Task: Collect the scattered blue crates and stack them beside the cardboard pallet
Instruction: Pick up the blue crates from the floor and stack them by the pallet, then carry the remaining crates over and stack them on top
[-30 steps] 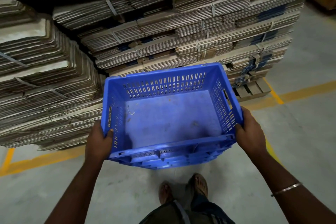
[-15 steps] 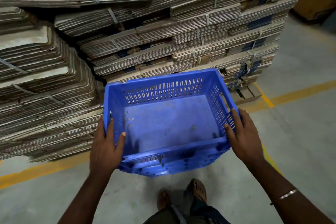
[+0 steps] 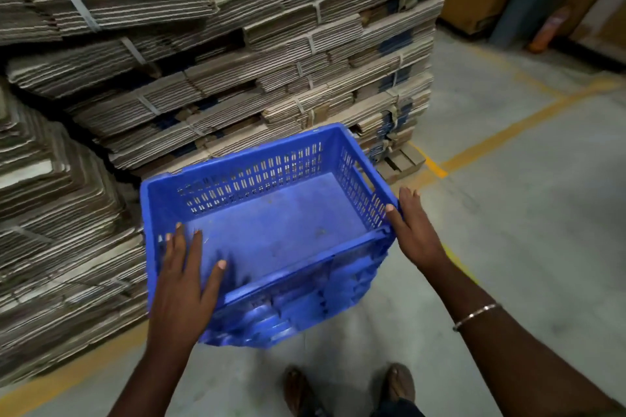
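Top blue crate [image 3: 271, 223] sits nested on a stack of blue crates [image 3: 288, 308], of which only the near edges and ribbed walls show beneath it; how many lie under it cannot be told. The top crate is empty, slotted walls all round, scuffed floor, and it looks skewed against the ones below, its right near corner swung outward. The stack stands on the grey concrete floor [image 3: 525, 247], just in front of the cardboard pallet [image 3: 237, 78], a tall load of strapped, flattened cartons on a wooden base. Left hand [image 3: 184, 281] is laid flat at the crate's near left corner, fingers straight and spread, thumb out to the side, gripping nothing. Right hand [image 3: 411, 230] lies open against the right wall near its corner, fingers extended along the rim, thumb tip at the slotted side; no curl round the rim visible. Both forearms reach forward and down; a thin bangle [image 3: 476, 315] is on the right wrist. Step in hand, as I read it: squaring this crate onto the stack. Next move likely calls for a light push from both palms to seat it true, then going for another crate; none is in view. A yellow floor line [image 3: 508, 132] runs past the pallet; sandalled feet [image 3: 349, 386] at the bottom edge.
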Tool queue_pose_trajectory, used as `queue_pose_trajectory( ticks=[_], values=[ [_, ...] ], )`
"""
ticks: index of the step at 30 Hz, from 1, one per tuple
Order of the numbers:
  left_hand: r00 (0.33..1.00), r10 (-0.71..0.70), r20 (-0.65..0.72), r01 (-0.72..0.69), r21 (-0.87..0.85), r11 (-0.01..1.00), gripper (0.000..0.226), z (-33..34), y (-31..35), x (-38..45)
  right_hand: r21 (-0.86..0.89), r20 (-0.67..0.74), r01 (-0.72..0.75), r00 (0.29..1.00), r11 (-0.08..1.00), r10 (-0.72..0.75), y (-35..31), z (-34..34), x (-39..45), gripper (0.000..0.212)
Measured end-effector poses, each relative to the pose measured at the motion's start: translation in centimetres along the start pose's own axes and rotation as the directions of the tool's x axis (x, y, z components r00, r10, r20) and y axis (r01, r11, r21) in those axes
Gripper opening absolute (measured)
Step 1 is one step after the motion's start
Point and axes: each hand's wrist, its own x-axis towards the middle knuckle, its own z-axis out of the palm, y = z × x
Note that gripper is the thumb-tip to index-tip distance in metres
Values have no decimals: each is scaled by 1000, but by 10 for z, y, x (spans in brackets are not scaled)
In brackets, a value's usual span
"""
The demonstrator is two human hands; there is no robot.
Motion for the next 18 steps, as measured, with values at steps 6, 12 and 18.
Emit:
queue_pose_trajectory(
  ticks=[6,12,18],
  values=[
    [968,163,190,-144,-113,983,81,39,63,0,69,-83,-106,990,992,112,46,-40,-61,69],
    [902,333,276,-279,-217,936,74,81,161,-12,11,-128,-180,975,984,180,117,-121,-115,65],
    [765,544,345,-437,-342,832,72,137,294,-24,35,-195,-371,908,928,371,209,-208,-203,64]
  ],
)
